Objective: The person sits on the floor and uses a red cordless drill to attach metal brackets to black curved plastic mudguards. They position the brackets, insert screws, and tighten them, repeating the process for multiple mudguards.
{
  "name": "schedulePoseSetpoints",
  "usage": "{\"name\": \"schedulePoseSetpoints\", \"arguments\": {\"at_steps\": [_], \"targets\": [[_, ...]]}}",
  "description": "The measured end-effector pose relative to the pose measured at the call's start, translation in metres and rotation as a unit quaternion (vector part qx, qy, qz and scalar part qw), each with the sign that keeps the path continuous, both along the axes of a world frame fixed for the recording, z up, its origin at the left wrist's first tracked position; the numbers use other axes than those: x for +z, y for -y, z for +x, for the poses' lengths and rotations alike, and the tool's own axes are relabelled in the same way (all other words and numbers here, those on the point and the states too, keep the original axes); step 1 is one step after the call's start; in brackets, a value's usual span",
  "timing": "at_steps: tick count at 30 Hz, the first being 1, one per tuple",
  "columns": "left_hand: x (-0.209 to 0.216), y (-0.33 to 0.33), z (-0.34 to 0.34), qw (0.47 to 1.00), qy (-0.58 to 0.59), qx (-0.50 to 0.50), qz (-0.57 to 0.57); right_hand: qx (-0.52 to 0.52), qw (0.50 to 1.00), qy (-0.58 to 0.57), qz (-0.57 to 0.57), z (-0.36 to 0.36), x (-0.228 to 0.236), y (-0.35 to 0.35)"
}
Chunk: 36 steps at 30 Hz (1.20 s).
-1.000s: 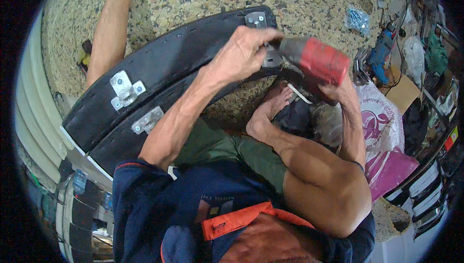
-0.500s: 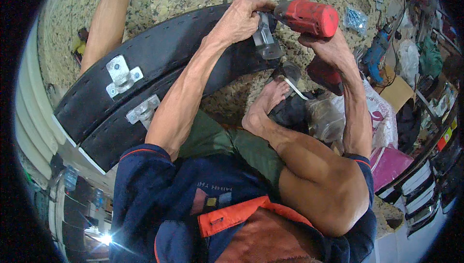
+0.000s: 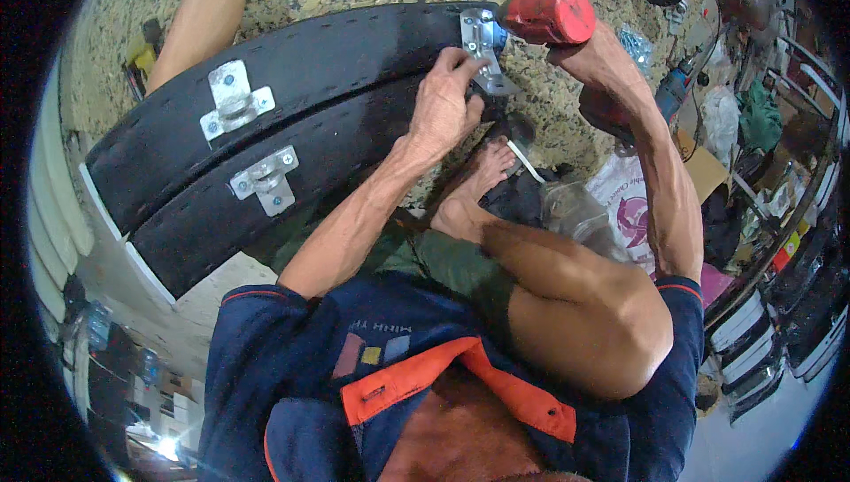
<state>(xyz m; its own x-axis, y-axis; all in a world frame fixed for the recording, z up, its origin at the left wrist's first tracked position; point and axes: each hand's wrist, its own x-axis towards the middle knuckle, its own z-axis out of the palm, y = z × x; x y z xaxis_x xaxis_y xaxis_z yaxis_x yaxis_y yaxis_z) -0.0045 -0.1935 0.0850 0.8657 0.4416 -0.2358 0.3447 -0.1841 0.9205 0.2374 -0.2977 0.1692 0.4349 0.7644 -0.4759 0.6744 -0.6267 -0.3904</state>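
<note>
Pressing the metal bracket point(image 3: 482, 48) flat onto the upper end of the long black panel point(image 3: 292, 119), left hand point(image 3: 443, 110) fingers curled and bunched against its lower edge. Right hand point(image 3: 602, 53) wrapped tight round the red power drill point(image 3: 544, 15), nose at the bracket. Best kept square, bracket pinned hard, fingertips clear of the bit. Bit and screw head hidden; trigger finger impossible to make out.
</note>
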Motion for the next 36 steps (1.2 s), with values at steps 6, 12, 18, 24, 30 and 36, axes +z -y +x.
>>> {"name": "schedulePoseSetpoints", "arguments": {"at_steps": [6, 12, 18, 24, 30, 36], "targets": [[-0.025, 0.007, -0.004, 0.992, 0.12, -0.031, 0.035, 0.034, 0.996, 0.019, -0.079, -0.002, 0.004, -0.013], [-0.026, 0.012, -0.004, 0.99, 0.122, -0.019, 0.073, 0.032, 0.992, 0.017, -0.125, -0.001, 0.005, -0.019], [-0.029, 0.013, -0.002, 0.991, 0.112, -0.01, 0.074, 0.007, 0.997, 0.006, -0.071, -0.013, 0.011, -0.02], [-0.033, 0.015, 0.002, 0.986, 0.135, -0.002, 0.098, -0.002, 0.998, 0.006, -0.068, -0.017, 0.011, -0.02], [-0.032, 0.014, 0.004, 0.988, 0.119, -0.002, 0.102, 0.038, 0.996, 0.004, -0.076, -0.01, 0.005, -0.018], [-0.035, 0.013, 0.001, 0.988, 0.113, -0.003, 0.101, 0.003, 0.997, -0.038, -0.067, 0.0, -0.015, -0.011]]}}
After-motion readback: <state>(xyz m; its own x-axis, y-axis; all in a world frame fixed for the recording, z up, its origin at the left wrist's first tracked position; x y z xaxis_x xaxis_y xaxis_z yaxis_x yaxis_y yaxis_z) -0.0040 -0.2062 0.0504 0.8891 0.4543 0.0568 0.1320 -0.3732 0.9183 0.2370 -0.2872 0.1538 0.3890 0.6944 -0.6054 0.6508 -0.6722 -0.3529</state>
